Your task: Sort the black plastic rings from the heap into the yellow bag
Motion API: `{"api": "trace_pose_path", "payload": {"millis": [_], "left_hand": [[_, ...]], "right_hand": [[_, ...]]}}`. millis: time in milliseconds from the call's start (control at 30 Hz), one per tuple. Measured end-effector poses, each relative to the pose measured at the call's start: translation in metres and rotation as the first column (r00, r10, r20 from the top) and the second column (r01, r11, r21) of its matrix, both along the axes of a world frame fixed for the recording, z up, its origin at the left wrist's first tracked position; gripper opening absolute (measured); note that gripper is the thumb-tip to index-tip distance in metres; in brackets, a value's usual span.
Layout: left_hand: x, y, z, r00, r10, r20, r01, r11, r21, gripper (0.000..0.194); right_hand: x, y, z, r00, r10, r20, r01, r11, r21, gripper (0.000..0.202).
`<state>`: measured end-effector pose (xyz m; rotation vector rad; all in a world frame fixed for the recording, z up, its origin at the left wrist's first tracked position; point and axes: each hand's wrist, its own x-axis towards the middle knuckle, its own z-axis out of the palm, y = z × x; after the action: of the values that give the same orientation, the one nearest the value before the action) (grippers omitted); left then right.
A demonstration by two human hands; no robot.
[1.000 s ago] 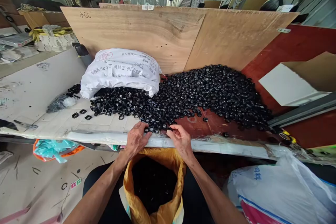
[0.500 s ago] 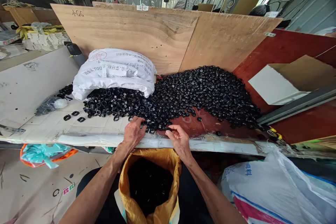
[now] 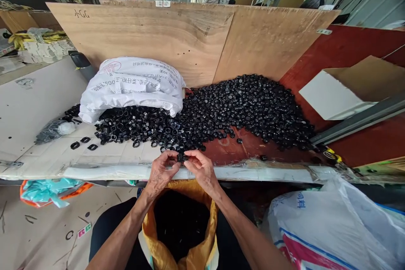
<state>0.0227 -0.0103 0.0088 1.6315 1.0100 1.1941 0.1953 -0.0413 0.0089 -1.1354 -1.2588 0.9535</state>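
The person had a small black part [image 3: 180,157] pinched between the two hands, just above the table's padded front edge [image 3: 247,174] and beyond the mouth of the yellow sack [image 3: 149,236]. From where I stood, the left hand [image 3: 163,171] had its thumb and fingertips nearly closed on the part's left side, and the right hand [image 3: 202,173] met it from the right in the same narrow pinch. The part looked stubby and roughly upright, but it was too small and too covered by fingers for me to tell its long axis or which end faced where. Behind it lay heaped black rings [image 3: 136,124], tipped every way, and a pile of black caps [image 3: 247,101].
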Motion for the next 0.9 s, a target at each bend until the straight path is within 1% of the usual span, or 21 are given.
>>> {"api": "trace_pose_path", "payload": {"millis": [67,200,333,433,533,700,800,900], "left_hand": [[-0.004,0.0,-0.001,1.0,-0.026,-0.014,0.026,1.0,-0.006,0.021],[-0.009,-0.001,-0.003,0.997,-0.042,-0.066,0.044,0.999,0.031,0.022],[-0.009,-0.003,-0.002,0.992,-0.085,-0.098,0.086,0.996,0.006,0.033],[-0.01,-0.001,-0.001,0.993,-0.109,-0.037,0.106,0.991,-0.08,0.033],[-0.011,0.001,0.0,0.986,-0.161,0.04,0.165,0.975,-0.149,0.03],[-0.012,0.003,0.004,0.985,-0.159,0.059,0.164,0.983,-0.08,0.025],[-0.012,0.001,0.005,0.983,-0.167,0.072,0.174,0.979,-0.105,0.024],[-0.011,0.0,0.005,0.985,-0.162,0.068,0.169,0.978,-0.119,0.025]], "right_hand": [[-0.005,0.0,-0.002,1.0,-0.007,-0.021,0.007,1.0,-0.031,0.024],[-0.01,-0.001,-0.005,0.999,-0.027,-0.02,0.026,0.999,-0.021,0.022],[-0.01,-0.002,-0.005,0.998,-0.058,0.026,0.058,0.998,-0.007,0.019],[-0.01,-0.003,-0.003,0.997,-0.07,0.023,0.069,0.997,0.027,0.017],[-0.01,-0.003,-0.002,0.998,-0.06,-0.001,0.06,0.996,0.062,0.016],[-0.007,-0.002,-0.002,0.998,-0.063,0.0,0.063,0.994,0.092,0.016],[-0.004,-0.002,-0.001,0.997,-0.037,0.069,0.027,0.99,0.142,0.014],[-0.003,-0.003,0.0,0.991,-0.02,0.129,-0.001,0.988,0.155,0.016]]}}
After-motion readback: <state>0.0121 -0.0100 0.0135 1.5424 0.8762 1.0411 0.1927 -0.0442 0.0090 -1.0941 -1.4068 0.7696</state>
